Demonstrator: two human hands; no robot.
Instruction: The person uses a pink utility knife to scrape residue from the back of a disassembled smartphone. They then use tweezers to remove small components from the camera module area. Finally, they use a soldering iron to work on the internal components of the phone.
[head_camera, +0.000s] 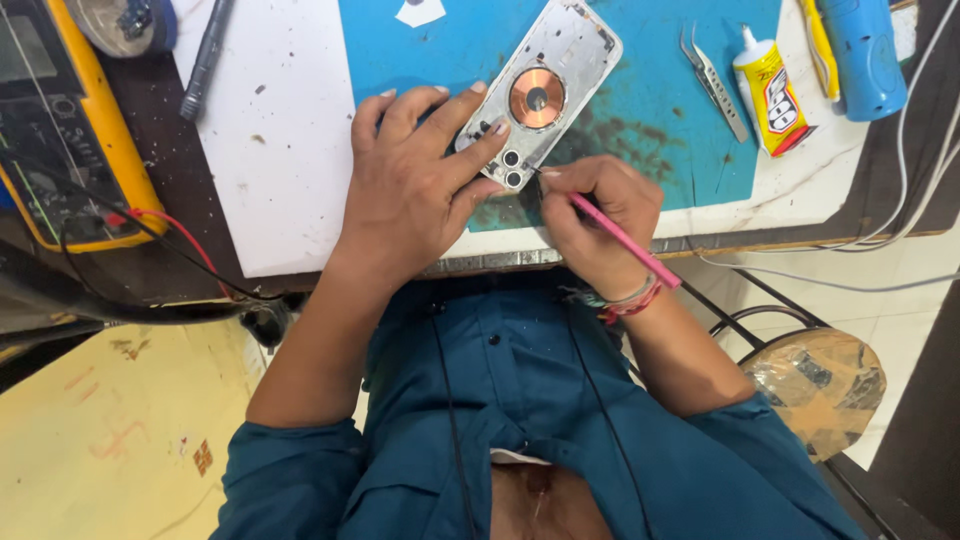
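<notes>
An opened phone back (548, 95) with a round copper coil and two camera lenses lies tilted on a blue work mat (660, 110). My left hand (415, 190) rests on the phone's lower left side, fingers spread over its edge. In my right hand (595, 215) is a pink-handled tool (625, 240), its thin tip touching the phone's lower end near the lenses. The tip itself is partly hidden by my fingers.
Metal tweezers (715, 85) and a yellow-and-white glue tube (770, 90) lie on the mat's right part. A blue device (865, 55) sits at the far right. A yellow multimeter (70, 140) with red and black leads stands left. A black pen (205, 60) lies on the white board (285, 150). A stool (815, 380) stands lower right.
</notes>
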